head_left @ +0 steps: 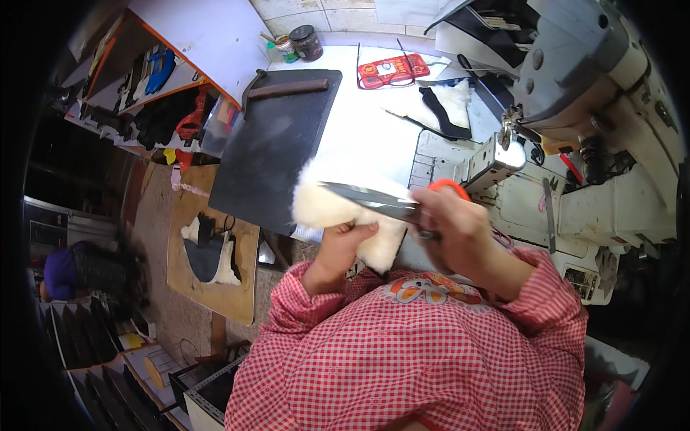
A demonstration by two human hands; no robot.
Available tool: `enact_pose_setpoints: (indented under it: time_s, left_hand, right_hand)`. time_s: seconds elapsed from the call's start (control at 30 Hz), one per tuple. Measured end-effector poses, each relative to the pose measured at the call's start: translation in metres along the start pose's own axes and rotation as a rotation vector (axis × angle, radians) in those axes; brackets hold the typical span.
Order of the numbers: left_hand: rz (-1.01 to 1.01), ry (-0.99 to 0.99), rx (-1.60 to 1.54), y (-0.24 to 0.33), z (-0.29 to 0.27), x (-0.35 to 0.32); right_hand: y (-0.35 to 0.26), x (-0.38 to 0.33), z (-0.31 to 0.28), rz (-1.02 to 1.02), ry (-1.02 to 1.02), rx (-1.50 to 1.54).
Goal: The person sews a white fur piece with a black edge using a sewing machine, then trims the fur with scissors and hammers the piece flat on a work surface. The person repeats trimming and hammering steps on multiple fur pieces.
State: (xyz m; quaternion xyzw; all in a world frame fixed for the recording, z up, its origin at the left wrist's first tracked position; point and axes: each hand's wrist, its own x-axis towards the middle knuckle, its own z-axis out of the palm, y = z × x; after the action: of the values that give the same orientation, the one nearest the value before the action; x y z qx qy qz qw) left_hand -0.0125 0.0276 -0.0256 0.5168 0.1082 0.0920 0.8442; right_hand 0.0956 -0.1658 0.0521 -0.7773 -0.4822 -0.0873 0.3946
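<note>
My left hand (343,246) grips a piece of white fleece (332,205) from below, holding it up over the front edge of the white worktable (374,126). My right hand (460,230) holds scissors (381,201) with orange handles; the long steel blades point left and lie across the fleece's top edge. Both forearms wear red-and-white checked sleeves. The part of the fleece under my left fingers is hidden.
A dark cutting mat (277,147) lies to the left on the table. A sewing machine (575,79) stands at the right. Farther back are another fleece-and-black piece (442,108), a red packet (392,70) and a dark jar (307,42). A wooden board (208,251) with cut pieces sits lower left.
</note>
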Motion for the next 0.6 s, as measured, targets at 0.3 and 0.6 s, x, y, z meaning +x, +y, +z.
enact_pose_setpoints:
  time_s: [0.3,0.6]
  left_hand:
    - [0.361,0.228,1.423,-0.012,-0.032,0.03]
    - [0.472,-0.089,1.793,-0.043,-0.015,0.016]
  right_hand:
    - [0.064,-0.17,-0.093,0.571,-0.051,-0.694]
    - [0.109,-0.198,-0.094,0.882,-0.005,-0.566]
